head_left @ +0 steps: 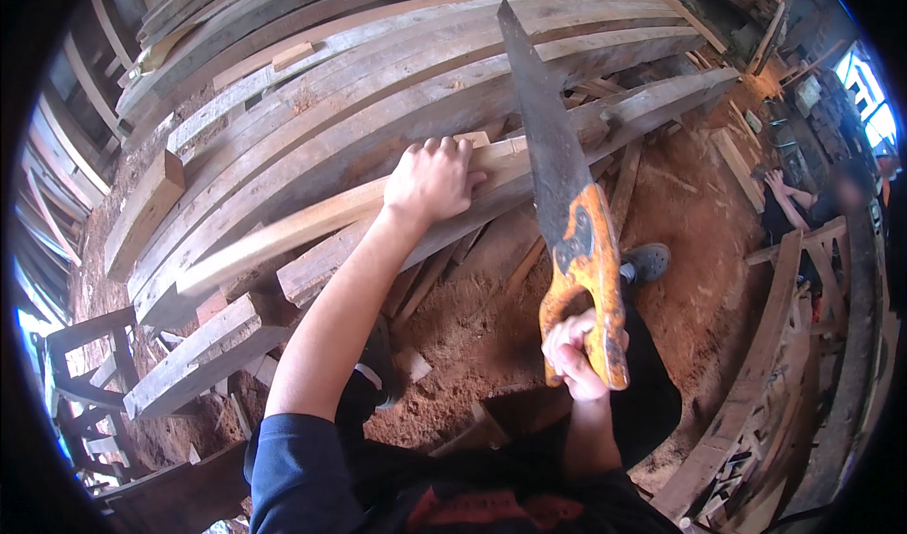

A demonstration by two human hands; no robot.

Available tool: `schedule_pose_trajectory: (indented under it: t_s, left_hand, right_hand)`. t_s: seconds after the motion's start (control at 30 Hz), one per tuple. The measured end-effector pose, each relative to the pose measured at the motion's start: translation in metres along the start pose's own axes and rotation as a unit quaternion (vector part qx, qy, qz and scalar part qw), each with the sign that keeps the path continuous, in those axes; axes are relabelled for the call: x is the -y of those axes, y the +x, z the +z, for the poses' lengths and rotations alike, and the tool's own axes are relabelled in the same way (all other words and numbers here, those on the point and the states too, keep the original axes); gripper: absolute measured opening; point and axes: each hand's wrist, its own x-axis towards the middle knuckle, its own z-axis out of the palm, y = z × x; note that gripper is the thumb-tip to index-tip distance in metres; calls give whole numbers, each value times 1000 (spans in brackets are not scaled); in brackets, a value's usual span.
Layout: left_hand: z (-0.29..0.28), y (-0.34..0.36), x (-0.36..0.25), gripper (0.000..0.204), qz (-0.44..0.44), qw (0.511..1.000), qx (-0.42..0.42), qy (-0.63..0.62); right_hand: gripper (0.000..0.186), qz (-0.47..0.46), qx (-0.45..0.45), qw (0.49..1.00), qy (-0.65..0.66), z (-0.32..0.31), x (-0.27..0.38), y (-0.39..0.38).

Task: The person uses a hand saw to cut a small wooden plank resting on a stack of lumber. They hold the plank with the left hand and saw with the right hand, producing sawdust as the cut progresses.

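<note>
My right hand (578,353) is wrapped round the worn yellow-orange handle of a handsaw (551,146). Its dark, wide blade points away from me and crosses the end part of a pale wooden beam (321,215). Whether the teeth touch the wood, I cannot tell. Left of the blade, my left hand (435,180) presses down on that beam with its fingers curled over the far edge. A small pale piece of wood (470,140) shows just beyond the fingers. Under the pale beam lies a greyer, thicker timber (312,267).
Long timbers (397,80) lie side by side ahead. A short block end (151,208) and a cut beam (194,359) are at left. Reddish sawdust (680,232) covers the floor round my shoe (648,262). More planks (765,373) stand at right, near another person (841,194).
</note>
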Motion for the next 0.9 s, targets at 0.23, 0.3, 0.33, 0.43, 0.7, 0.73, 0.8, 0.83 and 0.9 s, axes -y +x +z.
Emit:
schedule_pose_trajectory:
  t_s: [0.23,0.3,0.33,0.43,0.7,0.73,0.8,0.83,0.9]
  left_hand:
    - [-7,-13,-15,45,20,999,-24,43]
    - [-10,-20,-20,45,20,999,-38,5]
    - [-6,-21,-17,46,46,993,-110,-21]
    - [-2,-23,-20,55,32,984,-166,-60]
    - [19,-31,-21,65,7,998,-50,44]
    - [20,-28,-23,65,-2,997,-68,39]
    - [21,-21,-21,71,-12,996,-70,54]
    - [22,-18,-19,74,-14,996,-64,54]
    - [22,-15,-16,80,-15,997,-56,56]
  right_hand:
    - [25,14,7,998,-55,-57,34,-32]
    - [24,36,-19,998,-57,-69,37,-38]
    - [23,37,-28,995,-88,-73,36,-37]
    - [23,8,-41,995,-94,-78,34,-45]
    - [23,1,-34,999,7,-90,17,-55]
    - [23,-2,-32,999,9,-87,20,-55]
    - [23,2,-38,999,34,-88,21,-58]
    - [23,6,-40,998,46,-89,22,-61]
    - [23,-3,-42,998,40,-92,18,-64]
